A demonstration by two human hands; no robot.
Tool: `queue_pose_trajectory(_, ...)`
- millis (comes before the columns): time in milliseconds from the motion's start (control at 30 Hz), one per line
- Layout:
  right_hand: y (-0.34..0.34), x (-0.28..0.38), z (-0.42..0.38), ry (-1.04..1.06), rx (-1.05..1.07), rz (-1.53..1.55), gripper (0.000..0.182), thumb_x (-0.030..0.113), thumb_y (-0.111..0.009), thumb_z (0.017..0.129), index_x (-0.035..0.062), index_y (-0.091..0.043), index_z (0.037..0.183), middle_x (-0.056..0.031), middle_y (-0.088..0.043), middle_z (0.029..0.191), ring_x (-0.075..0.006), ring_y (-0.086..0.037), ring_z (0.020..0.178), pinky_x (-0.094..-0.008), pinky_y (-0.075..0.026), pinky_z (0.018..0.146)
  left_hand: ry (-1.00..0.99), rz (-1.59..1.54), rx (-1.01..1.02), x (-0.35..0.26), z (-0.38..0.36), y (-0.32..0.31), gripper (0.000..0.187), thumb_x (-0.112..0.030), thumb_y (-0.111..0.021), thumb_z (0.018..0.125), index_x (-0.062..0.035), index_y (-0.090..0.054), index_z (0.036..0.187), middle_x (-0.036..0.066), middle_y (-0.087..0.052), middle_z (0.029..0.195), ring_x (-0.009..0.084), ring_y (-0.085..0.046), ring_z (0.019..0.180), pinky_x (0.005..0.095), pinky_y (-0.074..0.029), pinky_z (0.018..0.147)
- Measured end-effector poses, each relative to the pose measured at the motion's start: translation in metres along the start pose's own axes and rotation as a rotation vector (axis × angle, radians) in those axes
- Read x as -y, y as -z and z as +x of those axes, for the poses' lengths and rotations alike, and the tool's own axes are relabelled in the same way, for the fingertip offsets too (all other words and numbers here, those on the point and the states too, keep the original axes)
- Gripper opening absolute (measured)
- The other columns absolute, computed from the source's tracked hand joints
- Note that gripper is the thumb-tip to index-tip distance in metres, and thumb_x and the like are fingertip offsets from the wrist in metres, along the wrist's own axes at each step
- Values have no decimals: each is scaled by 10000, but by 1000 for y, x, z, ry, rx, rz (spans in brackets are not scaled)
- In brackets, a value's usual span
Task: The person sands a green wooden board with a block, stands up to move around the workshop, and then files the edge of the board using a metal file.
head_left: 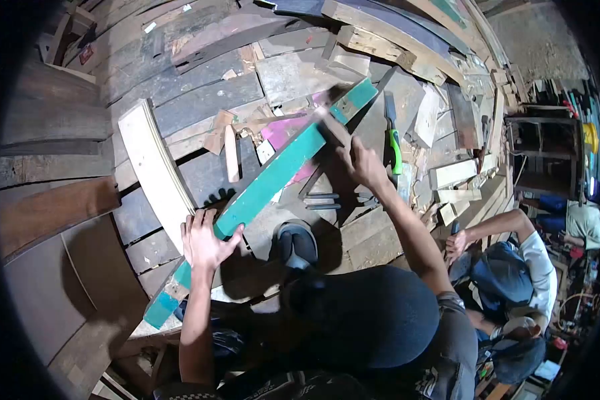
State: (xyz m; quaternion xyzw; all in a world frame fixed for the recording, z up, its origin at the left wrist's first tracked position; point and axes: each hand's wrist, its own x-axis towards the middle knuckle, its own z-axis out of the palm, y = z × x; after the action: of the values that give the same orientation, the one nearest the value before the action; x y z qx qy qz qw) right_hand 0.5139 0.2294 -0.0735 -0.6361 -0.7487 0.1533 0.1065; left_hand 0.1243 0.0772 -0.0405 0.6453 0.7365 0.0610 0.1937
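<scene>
A long green-painted plank (267, 177) lies slantwise over a floor of old boards, its near end by my knee and its far end at upper right. My left hand (205, 241) presses down on the plank's near part, fingers wrapped over its edge. My right hand (361, 162) is closed around the handle of a tool (332, 127), blurred by motion, which looks like a hammer. The tool's head is over the plank's far part. My shoe (297, 243) rests just right of the plank.
A pale curved board (155, 167) lies left of the green plank. A chisel with a green handle (395, 143) sits beyond my right hand. Loose offcuts and planks cover the floor. Another person (530, 267) crouches at the right, hand on a tool.
</scene>
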Motion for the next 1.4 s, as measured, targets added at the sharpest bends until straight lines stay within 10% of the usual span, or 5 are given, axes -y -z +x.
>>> queue_pose_trajectory(633, -10, -46, 57, -156, -281, -64, 444, 432, -551, 968, -7, -483, 968, -340, -625, 773, -538, -616, 762, -611, -479, 621, 13, -14, -13, 1, -2, 1, 704, -578, -751, 652, -23, -678, 1077, 168, -646, 1054, 367, -598, 1041, 490, -450, 967)
queue_pose_trajectory(767, 2, 23, -7, -90, 113, -46, 515, 461, -557, 954, -20, -489, 1126, -355, -619, 749, -554, -610, 758, -621, -499, 650, -9, -22, -49, -1, -2, 3, 600, -487, -775, 637, -19, -679, 1000, 153, -645, 973, 358, -615, 961, 464, -470, 907)
queue_pose_trajectory(1033, -13, -33, 49, -119, -230, -34, 447, 455, -523, 979, 20, -495, 1076, -365, -617, 777, -562, -610, 753, -638, -479, 625, -32, -47, -103, 1, -2, 0, 587, -490, -787, 639, -32, -675, 989, 158, -642, 957, 372, -618, 936, 476, -475, 910)
queue_pose_trajectory(1167, 19, 22, 1, -68, 158, -117, 439, 444, -558, 962, 17, -467, 1013, -357, -624, 771, -558, -613, 755, -629, -480, 636, -31, -42, -81, -1, 0, 6, 584, -488, -782, 647, -31, -679, 996, 159, -642, 968, 374, -616, 945, 468, -475, 904)
queue_pose_trajectory(1400, 8, -15, 52, -169, -175, -2, 402, 368, -560, 980, -24, -505, 915, -310, -619, 669, -519, -625, 667, -582, -502, 567, 6, -71, -39, 1, -2, 4, 611, -501, -774, 642, -32, -680, 1021, 157, -647, 984, 360, -622, 955, 471, -466, 923)
